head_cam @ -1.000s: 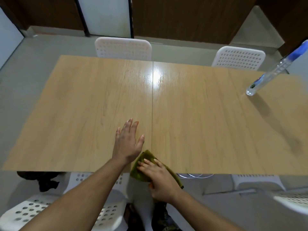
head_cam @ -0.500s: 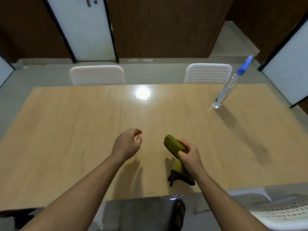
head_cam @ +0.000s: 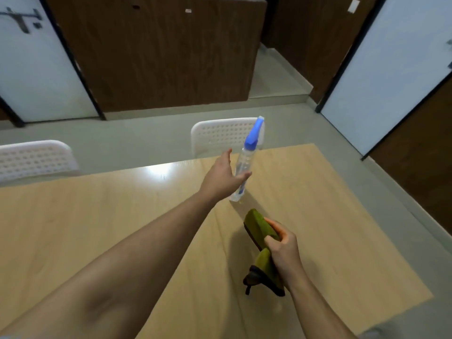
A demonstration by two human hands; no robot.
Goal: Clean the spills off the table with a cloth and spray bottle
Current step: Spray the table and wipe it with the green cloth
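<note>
1. Since half a second back, left hand [head_cam: 221, 178] goes from a loose curl over the middle of the table [head_cam: 73, 228] to stretched out at the spray bottle [head_cam: 243, 165], and the view swings right and closer.
2. Count, left to right: two white perforated chairs [head_cam: 34, 157] [head_cam: 220, 135] on the far side, one spray bottle, one cloth [head_cam: 261, 243], two hands.
3. Left hand is spread wide, fingers straight, thumb out to the right. It sits just in front of the bottle's lower half; can't tell if it's actually touching yet.
4. Right hand [head_cam: 283, 248] has its fingers wrapped around the cloth, holding it up off the table near the front edge.
5. Bottle is clear plastic with a blue trigger head, standing on the far right part of the table, looking tilted in this wide lens.
6. Cloth is olive green with a dark edge, bunched up, one end poking above the fist and the other dangling below.
</note>
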